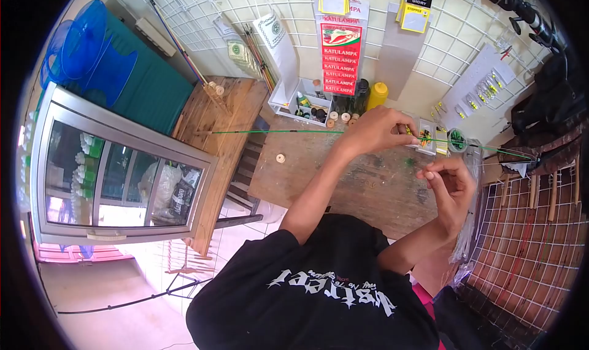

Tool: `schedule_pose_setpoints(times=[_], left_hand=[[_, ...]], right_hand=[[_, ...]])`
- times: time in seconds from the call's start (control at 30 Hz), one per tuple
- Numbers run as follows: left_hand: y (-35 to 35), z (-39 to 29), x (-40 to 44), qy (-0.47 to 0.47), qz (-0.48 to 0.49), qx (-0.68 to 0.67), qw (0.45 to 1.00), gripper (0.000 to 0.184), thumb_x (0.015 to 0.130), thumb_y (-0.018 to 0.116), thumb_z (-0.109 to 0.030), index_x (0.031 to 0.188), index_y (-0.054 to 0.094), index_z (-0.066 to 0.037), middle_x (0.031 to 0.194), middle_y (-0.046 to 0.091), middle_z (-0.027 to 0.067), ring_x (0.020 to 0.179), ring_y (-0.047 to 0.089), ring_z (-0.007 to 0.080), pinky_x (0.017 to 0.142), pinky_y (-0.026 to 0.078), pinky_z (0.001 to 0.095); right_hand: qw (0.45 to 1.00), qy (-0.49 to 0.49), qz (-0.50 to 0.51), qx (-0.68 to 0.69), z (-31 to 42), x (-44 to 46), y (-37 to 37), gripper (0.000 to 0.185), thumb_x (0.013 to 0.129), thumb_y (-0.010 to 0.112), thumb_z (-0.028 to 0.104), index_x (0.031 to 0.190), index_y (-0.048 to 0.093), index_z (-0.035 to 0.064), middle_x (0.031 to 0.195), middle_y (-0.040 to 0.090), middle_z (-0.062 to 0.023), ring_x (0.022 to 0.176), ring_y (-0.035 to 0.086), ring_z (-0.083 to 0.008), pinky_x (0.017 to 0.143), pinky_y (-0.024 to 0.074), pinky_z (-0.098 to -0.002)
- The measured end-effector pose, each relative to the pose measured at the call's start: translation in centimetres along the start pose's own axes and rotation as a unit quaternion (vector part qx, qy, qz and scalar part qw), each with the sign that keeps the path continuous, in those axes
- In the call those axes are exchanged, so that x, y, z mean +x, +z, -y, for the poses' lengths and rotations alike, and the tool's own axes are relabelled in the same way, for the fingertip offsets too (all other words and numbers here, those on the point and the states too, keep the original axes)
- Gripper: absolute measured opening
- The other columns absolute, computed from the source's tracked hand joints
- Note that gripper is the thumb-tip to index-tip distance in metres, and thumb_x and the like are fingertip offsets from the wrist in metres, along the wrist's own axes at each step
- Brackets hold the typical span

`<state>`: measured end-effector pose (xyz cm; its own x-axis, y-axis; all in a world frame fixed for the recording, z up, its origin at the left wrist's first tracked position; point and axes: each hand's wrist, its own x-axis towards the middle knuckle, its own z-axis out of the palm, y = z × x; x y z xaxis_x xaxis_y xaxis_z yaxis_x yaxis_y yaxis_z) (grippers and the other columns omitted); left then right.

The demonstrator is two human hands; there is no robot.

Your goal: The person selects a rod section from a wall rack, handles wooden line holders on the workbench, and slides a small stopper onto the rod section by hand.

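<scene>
A long thin green rod [251, 131] runs nearly level across the view above the wooden workbench [319, 175]. Its right part passes through my left hand [389, 131], where thumb and fingertips pinch it. My right hand [451, 181] is just below and to the right, raised over the bench's right side, with curled fingers and the thumb near the fingertips. Whatever it may pinch is too small to make out. Between and behind the hands are a small clear box [427, 142] of colourful pieces and a round tub [456, 140] of green bits.
A white tray [291, 112] of bottles, several wooden spools [280, 158] and a yellow bottle [377, 95] are on the bench. Hanging packets [340, 58] line the wire grid behind. A glass cabinet [123, 172] stands left; rods and another grid are at right.
</scene>
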<state>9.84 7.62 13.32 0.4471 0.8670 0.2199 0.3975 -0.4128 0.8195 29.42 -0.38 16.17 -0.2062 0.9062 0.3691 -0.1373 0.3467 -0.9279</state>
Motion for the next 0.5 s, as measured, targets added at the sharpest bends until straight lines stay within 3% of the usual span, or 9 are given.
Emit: schedule_pose_setpoints(times=[0.3, 0.37, 0.5], left_hand=[[-1.0, 0.2, -1.2, -0.032, -0.006, -0.007, 0.999, 0.022, 0.081, 0.071, -0.022, 0.093, 0.069, -0.004, 0.073, 0.066, 0.0084, 0.065, 0.060, 0.0152, 0.063, 0.046, 0.0294], [-0.9, 0.2, -1.4, -0.048, 0.001, -0.011, 0.999, 0.022, 0.081, 0.070, -0.022, 0.093, 0.069, -0.004, 0.073, 0.065, 0.0082, 0.065, 0.060, 0.0152, 0.063, 0.046, 0.0294], [-0.3, 0.6, -2.0, -0.030, -0.010, -0.031, 0.999, 0.022, 0.081, 0.071, -0.021, 0.095, 0.069, -0.005, 0.074, 0.066, 0.0080, 0.066, 0.060, 0.0158, 0.065, 0.047, 0.0293]], right_hand=[[0.975, 0.164, 0.057, -0.141, -4.4, 1.0, -1.2, 0.008, 0.085, 0.064, 0.000, 0.093, 0.061, -0.0007, 0.094, 0.067, -0.0099, 0.072, 0.059, -0.0093, 0.066, 0.0465, -0.0226], [0.983, 0.145, -0.026, -0.108, -5.6, 1.2, -1.3, 0.008, 0.086, 0.064, 0.002, 0.093, 0.062, -0.0007, 0.103, 0.067, -0.0131, 0.069, 0.056, -0.0082, 0.063, 0.0457, -0.0222], [0.990, 0.105, -0.091, 0.002, -5.4, 2.0, -0.4, 0.009, 0.086, 0.065, 0.004, 0.093, 0.063, 0.0000, 0.109, 0.065, -0.0154, 0.068, 0.056, -0.0083, 0.062, 0.0458, -0.0226]])
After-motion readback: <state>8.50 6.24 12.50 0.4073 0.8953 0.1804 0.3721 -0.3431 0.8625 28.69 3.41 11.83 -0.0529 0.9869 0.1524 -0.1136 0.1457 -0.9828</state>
